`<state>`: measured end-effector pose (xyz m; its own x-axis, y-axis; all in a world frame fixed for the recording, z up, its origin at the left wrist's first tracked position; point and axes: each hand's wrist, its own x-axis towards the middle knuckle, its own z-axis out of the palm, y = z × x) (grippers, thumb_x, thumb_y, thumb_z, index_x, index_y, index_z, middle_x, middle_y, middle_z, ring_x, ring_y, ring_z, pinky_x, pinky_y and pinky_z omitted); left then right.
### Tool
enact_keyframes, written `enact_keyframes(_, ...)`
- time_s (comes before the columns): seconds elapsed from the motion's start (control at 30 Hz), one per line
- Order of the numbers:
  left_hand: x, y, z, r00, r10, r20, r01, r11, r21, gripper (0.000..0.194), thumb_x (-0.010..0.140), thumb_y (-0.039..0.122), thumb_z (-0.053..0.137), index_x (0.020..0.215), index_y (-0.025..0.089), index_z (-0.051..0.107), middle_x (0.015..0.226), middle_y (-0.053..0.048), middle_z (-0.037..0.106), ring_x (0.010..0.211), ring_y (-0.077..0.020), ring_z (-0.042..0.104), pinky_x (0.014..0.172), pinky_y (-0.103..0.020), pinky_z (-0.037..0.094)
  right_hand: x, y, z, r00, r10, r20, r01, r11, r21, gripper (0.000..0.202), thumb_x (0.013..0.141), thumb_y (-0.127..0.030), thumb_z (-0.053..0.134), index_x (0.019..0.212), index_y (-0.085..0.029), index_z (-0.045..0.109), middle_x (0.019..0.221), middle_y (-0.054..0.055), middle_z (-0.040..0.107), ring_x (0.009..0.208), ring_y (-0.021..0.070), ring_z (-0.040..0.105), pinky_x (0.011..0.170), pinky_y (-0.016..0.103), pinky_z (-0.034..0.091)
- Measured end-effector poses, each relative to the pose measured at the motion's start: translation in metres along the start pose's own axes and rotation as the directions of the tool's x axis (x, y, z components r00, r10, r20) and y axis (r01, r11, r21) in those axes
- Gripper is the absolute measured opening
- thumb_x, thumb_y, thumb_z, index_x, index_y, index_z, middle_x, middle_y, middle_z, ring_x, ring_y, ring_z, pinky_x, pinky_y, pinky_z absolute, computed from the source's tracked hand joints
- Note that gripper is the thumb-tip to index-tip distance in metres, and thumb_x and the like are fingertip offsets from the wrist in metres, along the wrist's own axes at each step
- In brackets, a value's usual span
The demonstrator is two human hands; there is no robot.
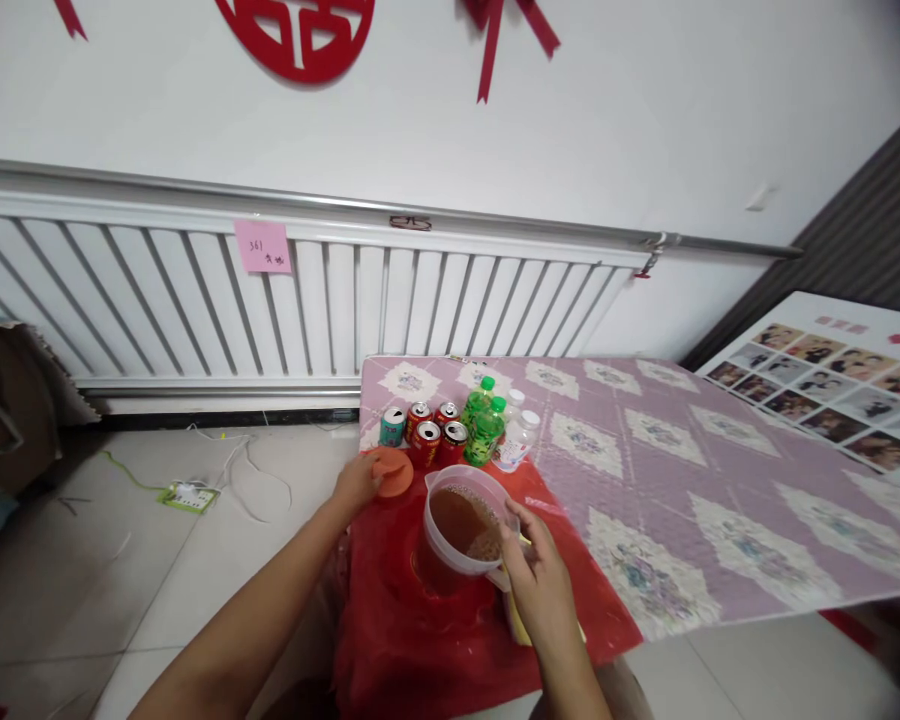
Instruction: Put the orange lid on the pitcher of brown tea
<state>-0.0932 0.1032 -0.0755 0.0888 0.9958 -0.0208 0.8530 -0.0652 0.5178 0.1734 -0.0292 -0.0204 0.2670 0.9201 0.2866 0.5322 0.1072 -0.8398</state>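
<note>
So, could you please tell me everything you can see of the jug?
The jug is round and translucent, plastic by its look, with a pouring lip at the upper left of its rim and a handle on the right. Its top is open, showing brown liquid below the rim, with bubbles along the edge. It appears to stand roughly upright on the red cover, on the near side of the cans. The right hand grips its handle side.

The pitcher (pixel 441 562) stands before you on the sheet (pixel 386 610), your right hand (pixel 538 570) right of it, your left hand (pixel 357 484) and the lid (pixel 399 474) left. Behind stand cans (pixel 427 442), bottles (pixel 486 434) to their right; possibly a cloth (pixel 518 622) lies under your right hand.
</note>
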Motion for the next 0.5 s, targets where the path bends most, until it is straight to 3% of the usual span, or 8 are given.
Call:
enact_keyframes(0.1, 0.014, 0.003, 0.005, 0.999, -0.015, 0.05, 0.01, 0.996, 0.089, 0.038, 0.094, 0.039, 0.061, 0.126, 0.017, 0.061, 0.131, -0.015, 0.064, 0.118, -0.028, 0.061, 0.101, -0.043, 0.049, 0.0, 0.0, 0.0, 1.0, -0.011, -0.001, 0.011, 1.0, -0.014, 0.047, 0.088, -0.052, 0.052, 0.119, -0.02, 0.066, 0.125, 0.013, 0.068, 0.117, 0.0284, 0.062, 0.099, 0.043, 0.05)
enact_keyframes(0.27, 0.031, 0.003, 0.012, 0.993, -0.021, 0.118, 0.0, 0.985, 0.175, 0.036, 0.095, 0.039, 0.062, 0.123, 0.017, 0.06, 0.127, -0.009, 0.062, 0.111, -0.0239, 0.063, 0.095, -0.048, 0.055, 0.0, -0.002, -0.001, 1.0, -0.017, -0.006, 0.017, 1.0, -0.008, 0.045, 0.088, -0.051, 0.052, 0.118, -0.021, 0.066, 0.124, 0.012, 0.069, 0.115, 0.028, 0.063, 0.099, 0.043, 0.05)
enact_keyframes(0.5, 0.032, -0.006, 0.017, 0.993, 0.005, 0.117, -0.004, 1.0, -0.008, 0.034, 0.095, 0.037, 0.063, 0.123, 0.017, 0.06, 0.127, -0.01, 0.062, 0.111, -0.0237, 0.063, 0.095, -0.045, 0.055, -0.001, -0.002, -0.001, 1.0, -0.011, -0.025, 0.012, 1.0, 0.018, 0.041, 0.088, -0.049, 0.054, 0.116, -0.022, 0.067, 0.124, 0.011, 0.069, 0.117, 0.0274, 0.062, 0.1, 0.042, 0.049)
